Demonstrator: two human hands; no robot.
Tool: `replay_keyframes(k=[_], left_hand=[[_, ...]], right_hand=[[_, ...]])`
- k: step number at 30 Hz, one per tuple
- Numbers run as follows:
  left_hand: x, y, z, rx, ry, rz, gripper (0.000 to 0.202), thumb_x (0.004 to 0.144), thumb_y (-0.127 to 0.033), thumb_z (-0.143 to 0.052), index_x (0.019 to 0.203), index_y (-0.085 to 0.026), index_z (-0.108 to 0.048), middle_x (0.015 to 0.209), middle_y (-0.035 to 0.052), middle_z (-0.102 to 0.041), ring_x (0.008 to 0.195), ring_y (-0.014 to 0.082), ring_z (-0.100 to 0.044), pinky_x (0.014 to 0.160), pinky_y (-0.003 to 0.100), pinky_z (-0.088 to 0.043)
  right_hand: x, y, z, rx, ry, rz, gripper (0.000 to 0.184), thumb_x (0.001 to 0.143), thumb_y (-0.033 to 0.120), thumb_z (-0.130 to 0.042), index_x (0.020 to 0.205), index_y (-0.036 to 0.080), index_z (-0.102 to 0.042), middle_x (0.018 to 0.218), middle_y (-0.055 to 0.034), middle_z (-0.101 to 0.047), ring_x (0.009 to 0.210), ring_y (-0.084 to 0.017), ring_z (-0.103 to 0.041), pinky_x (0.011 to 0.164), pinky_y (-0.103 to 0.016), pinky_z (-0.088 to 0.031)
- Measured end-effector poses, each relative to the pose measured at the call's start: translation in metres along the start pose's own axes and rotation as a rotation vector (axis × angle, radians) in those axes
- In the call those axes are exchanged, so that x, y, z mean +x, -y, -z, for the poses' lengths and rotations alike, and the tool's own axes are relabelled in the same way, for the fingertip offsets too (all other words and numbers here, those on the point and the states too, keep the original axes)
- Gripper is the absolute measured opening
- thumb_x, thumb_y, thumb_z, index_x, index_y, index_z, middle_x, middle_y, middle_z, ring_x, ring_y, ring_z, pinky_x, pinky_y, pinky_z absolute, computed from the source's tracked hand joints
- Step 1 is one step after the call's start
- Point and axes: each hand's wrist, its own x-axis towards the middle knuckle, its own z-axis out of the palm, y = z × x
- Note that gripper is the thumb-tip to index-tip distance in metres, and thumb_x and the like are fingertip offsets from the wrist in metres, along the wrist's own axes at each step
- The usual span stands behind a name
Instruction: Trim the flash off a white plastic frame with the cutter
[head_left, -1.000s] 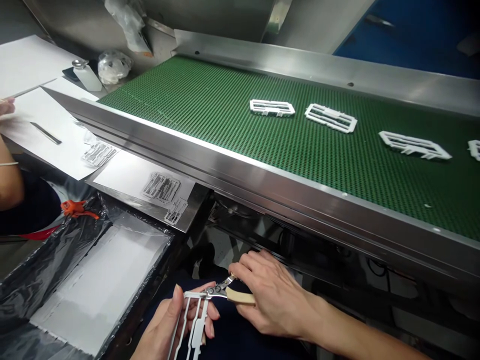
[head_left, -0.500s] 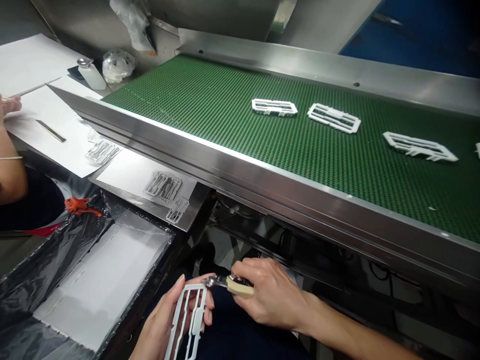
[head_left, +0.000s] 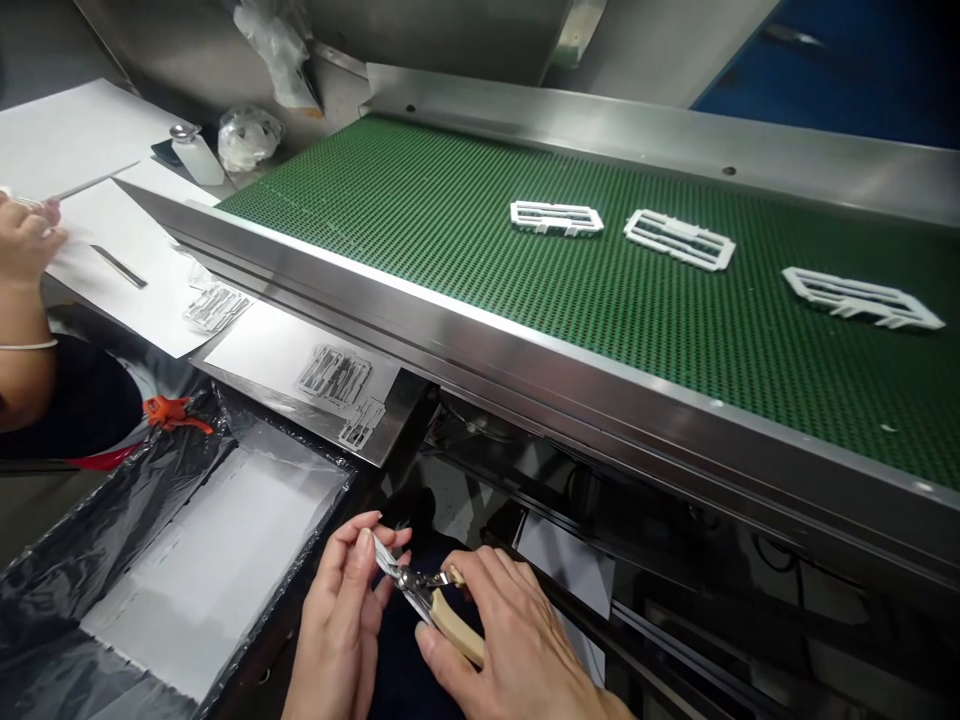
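Low in the view, my right hand (head_left: 517, 650) grips small cutting pliers (head_left: 433, 600) with tan handles, jaws pointing left. My left hand (head_left: 341, 625) pinches a thin white plastic piece (head_left: 384, 553) right at the jaws; most of that piece is hidden behind my fingers. Three white plastic frames lie on the green conveyor belt (head_left: 465, 230): one (head_left: 556, 217) near the middle, one (head_left: 679, 240) to its right, one (head_left: 862, 297) at the far right.
A steel rail (head_left: 480, 340) edges the belt toward me. Left of it, white sheets carry grey plastic parts (head_left: 334, 375). A tray lined with black film (head_left: 172, 570) sits at lower left. Another person's hand (head_left: 26, 240) is at the left edge.
The large white frame that my left hand held upright has dropped out of sight; only a thin white piece shows at the jaws. Both hands shifted lower, and the pliers now tilt up-left.
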Motion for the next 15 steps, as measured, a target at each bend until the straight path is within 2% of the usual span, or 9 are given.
replay_keyframes(k=[5,10,15], left_hand=[[-0.0014,0.0016,-0.0027,0.012,-0.004,-0.048,0.035,0.080,-0.046,-0.066,0.106,-0.024,-0.059,0.094,0.0022,-0.067,0.107,0.0227,-0.060,0.089,0.031,-0.050],[-0.0047,-0.0008,-0.0040,0.018,-0.031,-0.048,0.036,0.080,-0.048,-0.065,0.106,-0.024,-0.058,0.095,0.0027,-0.069,0.108,0.0222,-0.060,0.091,0.030,-0.049],[-0.0042,-0.0012,-0.0006,-0.010,-0.059,-0.071,0.037,0.077,-0.047,-0.069,0.104,-0.025,-0.059,0.096,0.0020,-0.068,0.110,0.0226,-0.059,0.092,0.030,-0.049]], right_hand=[[0.0012,-0.0004,-0.0004,-0.035,-0.032,0.022,0.026,0.082,0.039,-0.056,0.104,0.024,-0.054,0.097,-0.0041,-0.060,0.092,-0.027,-0.055,0.082,-0.044,-0.041],[0.0007,0.0011,-0.0014,-0.097,-0.045,0.053,0.018,0.083,0.037,-0.056,0.095,0.023,-0.056,0.089,-0.0035,-0.062,0.084,-0.024,-0.058,0.074,-0.035,-0.044],[0.0028,-0.0013,-0.0096,-0.155,-0.137,0.143,0.015,0.085,0.036,-0.052,0.085,0.021,-0.057,0.077,-0.0026,-0.062,0.070,-0.019,-0.059,0.064,-0.029,-0.042]])
